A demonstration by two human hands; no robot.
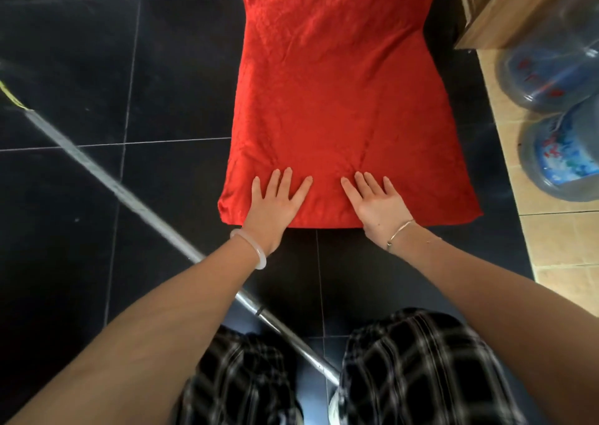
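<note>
A red dress (pixel 337 94) lies spread flat on the dark tiled floor, its hem toward me. My left hand (pixel 275 202) rests palm down on the hem's left part with fingers straight and spread. My right hand (pixel 377 202) lies flat on the hem's right part, fingers straight too. Neither hand grips the cloth. A pale bangle circles my left wrist and a thin bracelet my right.
A metal pole (pixel 136 194) runs diagonally across the dark floor (pixel 81 52) from upper left to between my knees. Two large blue water bottles (pixel 557 107) lie on tan tiles at the right. A wooden cabinet (pixel 505 6) stands at the upper right.
</note>
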